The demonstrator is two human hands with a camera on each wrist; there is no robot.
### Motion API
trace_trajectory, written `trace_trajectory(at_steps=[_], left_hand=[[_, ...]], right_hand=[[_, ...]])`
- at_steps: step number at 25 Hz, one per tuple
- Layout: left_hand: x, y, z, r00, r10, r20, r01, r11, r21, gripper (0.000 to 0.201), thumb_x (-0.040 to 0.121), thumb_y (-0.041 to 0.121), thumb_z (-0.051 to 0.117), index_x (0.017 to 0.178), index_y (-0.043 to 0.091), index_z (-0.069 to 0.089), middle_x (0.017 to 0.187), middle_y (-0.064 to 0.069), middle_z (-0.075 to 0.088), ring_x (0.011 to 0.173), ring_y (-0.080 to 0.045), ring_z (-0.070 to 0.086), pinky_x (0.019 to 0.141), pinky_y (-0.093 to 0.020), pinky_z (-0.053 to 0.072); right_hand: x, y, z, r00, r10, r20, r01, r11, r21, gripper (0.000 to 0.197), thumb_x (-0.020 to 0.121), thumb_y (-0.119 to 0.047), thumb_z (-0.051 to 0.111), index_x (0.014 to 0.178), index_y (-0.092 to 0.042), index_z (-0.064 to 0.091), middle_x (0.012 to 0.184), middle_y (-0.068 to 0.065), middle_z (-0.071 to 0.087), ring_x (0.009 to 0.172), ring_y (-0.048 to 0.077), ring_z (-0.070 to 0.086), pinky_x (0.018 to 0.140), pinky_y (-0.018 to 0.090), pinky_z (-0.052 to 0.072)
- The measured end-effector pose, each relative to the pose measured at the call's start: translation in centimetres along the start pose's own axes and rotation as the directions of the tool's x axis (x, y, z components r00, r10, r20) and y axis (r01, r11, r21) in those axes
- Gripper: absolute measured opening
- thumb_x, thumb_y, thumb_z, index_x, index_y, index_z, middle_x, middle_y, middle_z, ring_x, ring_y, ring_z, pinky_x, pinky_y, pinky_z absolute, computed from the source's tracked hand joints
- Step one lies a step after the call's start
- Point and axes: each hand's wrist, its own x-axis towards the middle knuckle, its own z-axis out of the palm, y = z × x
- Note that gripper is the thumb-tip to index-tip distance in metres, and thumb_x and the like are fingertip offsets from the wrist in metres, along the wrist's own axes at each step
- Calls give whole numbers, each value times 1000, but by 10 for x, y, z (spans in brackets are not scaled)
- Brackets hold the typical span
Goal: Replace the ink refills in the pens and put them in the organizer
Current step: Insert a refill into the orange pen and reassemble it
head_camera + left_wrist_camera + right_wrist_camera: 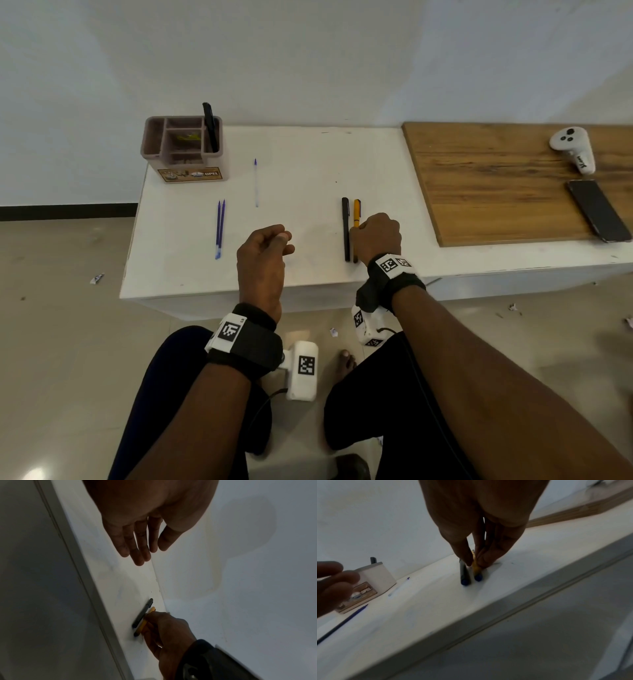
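While the left hand [263, 253] hangs loose and holds nothing, the right hand [376, 236] pinches the yellow pen [357, 213] lying on the white surface [301, 164], just beside the black pen [346, 229].

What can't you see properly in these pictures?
- Yellow pen: the right hand covers its near half in the head view.
- Organizer: the yellowish stuff in its middle slot is too small to identify from the head view.
- Right wrist view: blurred, and the left hand's fingers hide part of the organizer's label.

Right hand [378, 236] on yellow pen [357, 213]; left hand [263, 251] empty.
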Motion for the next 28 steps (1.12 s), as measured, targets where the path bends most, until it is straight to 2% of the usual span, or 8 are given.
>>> trace_trajectory(at_steps=[2,5,8,11,15,20,25,28], left_hand=[[-1,0,-1,1000,-5,4,5,1000,-6,18,100,17,63,115,20,73,113,-2,79,92,-12,75,81,-32,49],[0,1,-3,1000,-3,12,3,1000,-9,20,101,19,62,119,19,72,110,1,80,94,-13,76,85,-34,50],[-3,4,-2,999,7,36,-7,1000,8,22,104,22,61,123,20,71,107,4,81,96,-15,77,89,-35,52],[-9,8,-3,997,19,71,-20,1000,18,20,104,26,63,121,22,74,106,4,81,97,-15,77,85,-35,54],[-9,12,-15,997,40,61,-41,999,10,18,102,28,67,115,24,78,108,2,81,98,-17,77,83,-37,55],[-4,14,-22,999,36,39,-37,999,29,19,100,26,72,117,21,77,107,3,81,99,-11,76,86,-36,58],[-3,12,-19,994,29,102,-38,995,92,16,104,29,66,112,19,74,104,0,80,96,-13,78,91,-44,60],[-4,12,-17,984,45,171,-68,990,127,20,107,29,61,115,15,72,102,-1,82,96,-11,79,94,-47,62]], right_hand=[[-4,-3,-6,1000,10,-19,-9,999,46,25,83,-28,70,82,-3,69,84,14,72,78,34,70,67,33,53],[-20,-15,-15,994,-99,-47,106,981,161,22,85,-30,73,86,-8,76,76,4,73,72,23,69,69,31,58],[-51,-33,-16,974,-223,-30,221,918,329,13,88,-23,74,92,-11,76,73,-7,70,60,6,64,55,9,48],[-74,-47,-4,948,-319,8,287,862,418,13,90,-25,75,96,-13,75,78,-9,72,64,1,66,56,4,48],[-93,-56,13,908,-412,74,329,813,481,17,94,-30,74,98,-13,73,81,-3,75,69,7,73,60,13,57],[-94,-54,18,859,-493,139,386,801,457,11,94,-26,71,100,-17,73,89,-3,76,83,14,75,76,25,62],[-85,-70,4,890,-428,160,277,784,555,22,101,-37,63,111,-22,74,102,-5,75,89,13,73,74,25,59],[-84,-81,2,860,-466,210,291,785,547,27,103,-39,61,109,-16,74,92,3,74,83,17,74,67,27,63]])
